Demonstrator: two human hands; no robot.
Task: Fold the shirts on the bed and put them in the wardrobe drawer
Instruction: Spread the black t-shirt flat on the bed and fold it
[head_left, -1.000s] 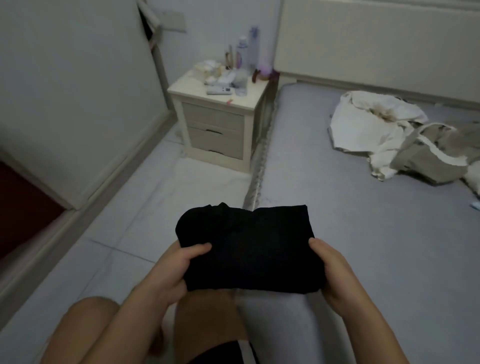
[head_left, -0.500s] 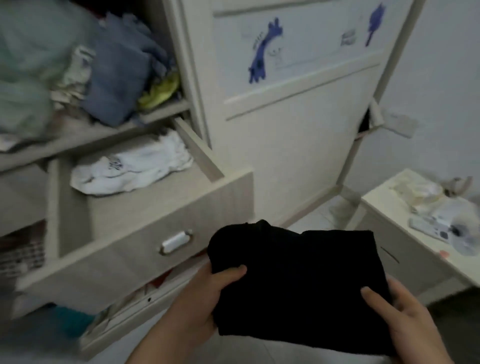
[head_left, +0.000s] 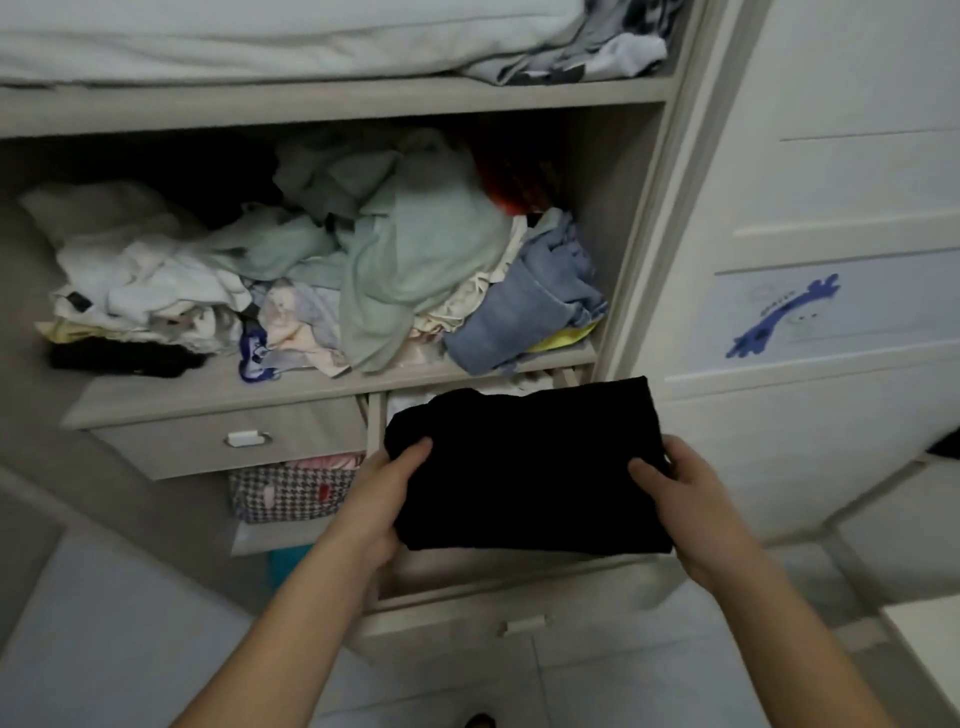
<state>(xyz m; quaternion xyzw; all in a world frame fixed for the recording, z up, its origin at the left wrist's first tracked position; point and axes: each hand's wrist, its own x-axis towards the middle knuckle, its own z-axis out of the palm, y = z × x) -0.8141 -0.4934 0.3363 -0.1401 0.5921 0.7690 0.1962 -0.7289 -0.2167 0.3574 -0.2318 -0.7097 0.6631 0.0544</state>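
Note:
A folded black shirt (head_left: 524, 467) hangs flat over the open right-hand wardrobe drawer (head_left: 467, 618), hiding most of the drawer's inside. My left hand (head_left: 387, 488) grips its left edge, thumb on top. My right hand (head_left: 675, 493) grips its right edge, thumb also on top. A bit of white cloth (head_left: 410, 400) shows in the drawer behind the shirt.
The shelf (head_left: 332, 379) above the drawer is heaped with loose clothes, a blue garment (head_left: 524, 312) overhanging its right end. A closed drawer (head_left: 234, 436) sits to the left, with a houndstooth bag (head_left: 291, 493) under it. The wardrobe door (head_left: 831, 260) stands at right.
I have turned from the bed to the wardrobe, carrying the black shirt in both hands. It has gone from beside the open drawer to above it.

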